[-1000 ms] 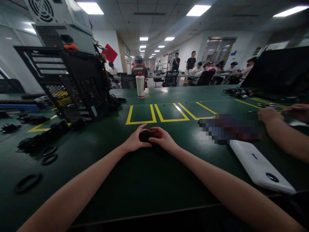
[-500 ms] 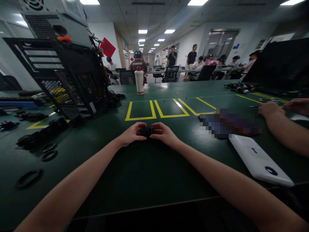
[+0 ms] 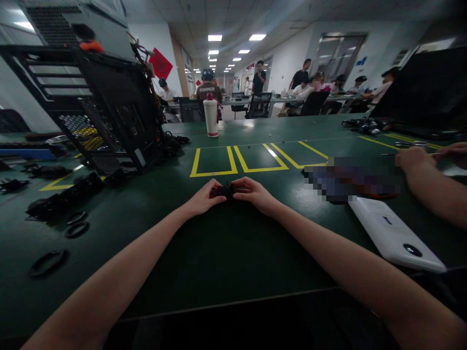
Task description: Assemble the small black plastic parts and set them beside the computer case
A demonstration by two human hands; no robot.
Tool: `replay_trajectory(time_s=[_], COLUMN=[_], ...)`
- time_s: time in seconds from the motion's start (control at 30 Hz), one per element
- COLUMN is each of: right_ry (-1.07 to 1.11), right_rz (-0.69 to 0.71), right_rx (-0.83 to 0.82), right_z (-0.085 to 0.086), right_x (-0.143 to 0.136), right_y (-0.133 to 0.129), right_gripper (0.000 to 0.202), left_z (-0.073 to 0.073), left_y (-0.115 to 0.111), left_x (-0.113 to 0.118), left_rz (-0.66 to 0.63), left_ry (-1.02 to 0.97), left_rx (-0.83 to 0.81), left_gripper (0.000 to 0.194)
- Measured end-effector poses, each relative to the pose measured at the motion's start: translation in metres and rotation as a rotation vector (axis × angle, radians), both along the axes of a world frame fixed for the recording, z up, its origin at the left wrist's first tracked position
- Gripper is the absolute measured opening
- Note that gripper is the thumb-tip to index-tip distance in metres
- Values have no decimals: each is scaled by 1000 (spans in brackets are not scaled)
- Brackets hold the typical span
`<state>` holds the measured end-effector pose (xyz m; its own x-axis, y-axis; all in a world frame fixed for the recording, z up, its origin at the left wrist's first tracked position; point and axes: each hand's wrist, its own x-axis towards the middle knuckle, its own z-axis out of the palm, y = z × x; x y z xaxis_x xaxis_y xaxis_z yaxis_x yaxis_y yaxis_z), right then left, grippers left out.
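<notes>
In the middle of the head view, a small dark chunky object [image 3: 225, 190] is held just above the green tabletop [image 3: 219, 253]. Its exact kind is too dark to make out. My left hand [image 3: 206, 198] grips it from the left, thumb at the near side and fingers curled behind. From the other side, my right hand [image 3: 253, 194] pinches its right end between thumb and fingers. The fingers partly cover it.
Black rings [image 3: 77, 229] and a row of black parts [image 3: 65, 194] lie at left, by an open computer case [image 3: 105, 112]. Yellow tape outlines [image 3: 215, 173] and a white cup [image 3: 211, 116] are ahead. At right are a white device [image 3: 394, 233] and another person's hand [image 3: 416, 160].
Both hands have come closer together with the dark object between them, and my right fingers now press against it. The view has tilted slightly.
</notes>
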<state>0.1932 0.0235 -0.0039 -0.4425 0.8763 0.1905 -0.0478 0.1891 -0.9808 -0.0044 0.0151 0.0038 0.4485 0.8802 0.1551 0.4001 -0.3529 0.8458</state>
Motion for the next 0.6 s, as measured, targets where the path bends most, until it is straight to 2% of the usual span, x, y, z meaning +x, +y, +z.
replay_trajectory(time_s=[0.17,0.47,0.6], right_ry=[-18,-32,-33], right_rz=[5,62,114], right_rx=[-128,75,34], right_z=[1,0,1], right_x=[1,3,7], right_y=[2,4,6], right_gripper=[42,38,32], left_z=[1,4,3], left_y=[-1,-6,-5], left_x=[-1,0,-1], left_rz=[21,13,18], left_ry=[78,92,71], left_rx=[11,21,16], left_gripper=[29,28,30])
